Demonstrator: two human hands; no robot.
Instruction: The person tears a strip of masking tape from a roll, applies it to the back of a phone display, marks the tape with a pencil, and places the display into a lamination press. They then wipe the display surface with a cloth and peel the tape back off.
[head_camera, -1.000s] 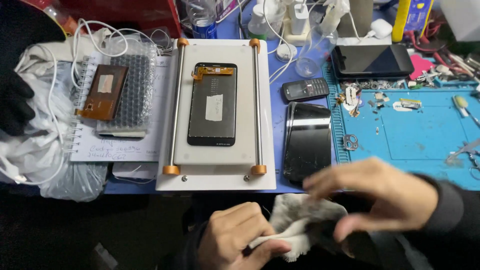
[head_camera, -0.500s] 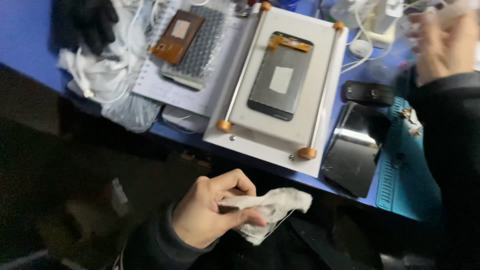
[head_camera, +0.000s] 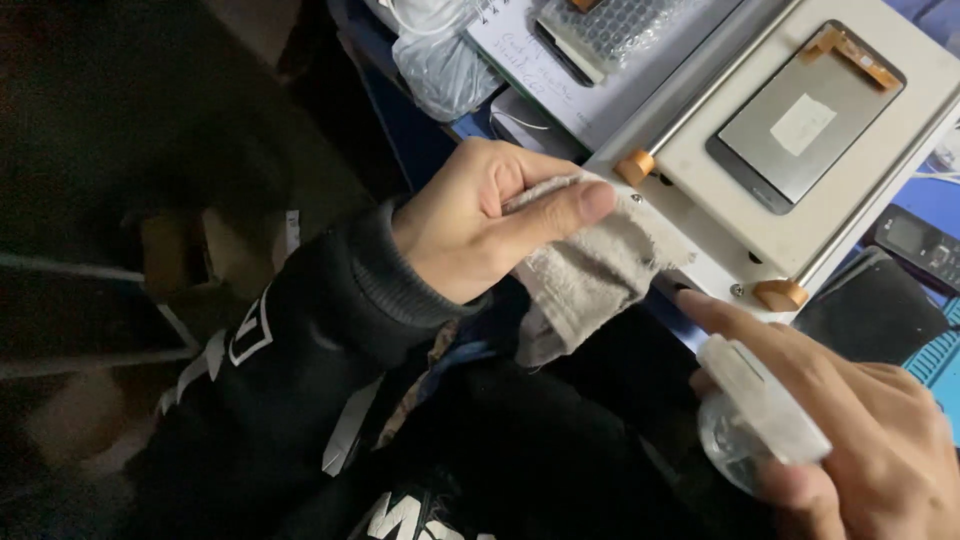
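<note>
Cloth and spray bottle held below the worktop edge

Cloth (head_camera: 590, 270), pale and frayed, sits at the centre of the frame, pinched between the thumb and fingers of the left hand (head_camera: 480, 225), which is clenched around its upper end while the rest hangs down. At the lower right, the right hand (head_camera: 850, 430) grips a small clear spray bottle (head_camera: 755, 415), its forefinger stretched over the white spray head and aimed toward the cloth; nozzle and cloth are near but apart.

Above them, at the upper right, a white fixture plate (head_camera: 720, 190) with orange corner stops lies on the blue worktop (head_camera: 935, 195) and carries a phone screen (head_camera: 805, 120), face down. A dark phone (head_camera: 875, 315) lies just beside the plate.

To wet the cloth well, it seems wise to keep the nozzle pointed at the hanging fabric, away from the screen, and to dampen rather than soak, so nothing drips onto the plate.
</note>
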